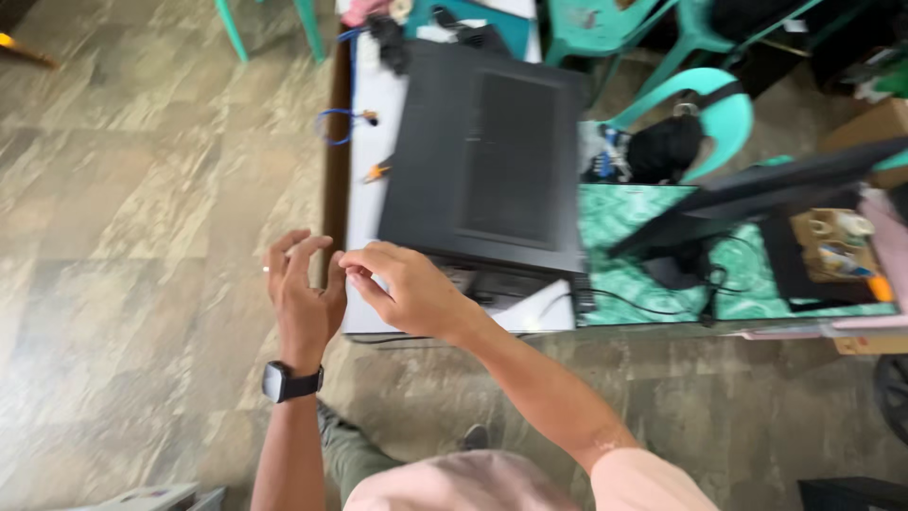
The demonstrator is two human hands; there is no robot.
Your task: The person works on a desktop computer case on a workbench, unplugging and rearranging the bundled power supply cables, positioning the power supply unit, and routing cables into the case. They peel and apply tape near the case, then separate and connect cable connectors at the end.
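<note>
Computer case [487, 156], black and lying flat, is seen on the white worktop [364, 114], filling most of it from the near edge to well toward the far end; a vented panel faces up and its panels appear closed. Beyond the right edge of the case a green patterned table [624, 237] is found, carrying a black monitor [757, 194] on its stand, with a black cable [634, 301] trailing along the near side. Turquoise plastic chairs [719, 104] are placed at the far right. On the strip of worktop left of the case, a blue wire loop [339, 126] and a small orange-tipped tool [376, 171] are laid, untouched.

The right hand [407, 289] is held at the near left corner of the case, its fingers drawn narrow as if pinching something small; whether anything is gripped cannot be told. The left hand [303, 293], with a black watch [288, 381] on the wrist, is raised just beside it over the worktop's near left corner, fingers spread wide and holding nothing visible.

The work is judged to be at a small fastening or fitting stage near that corner. How much is done cannot be read; the tool and wire are not yet taken up.
</note>
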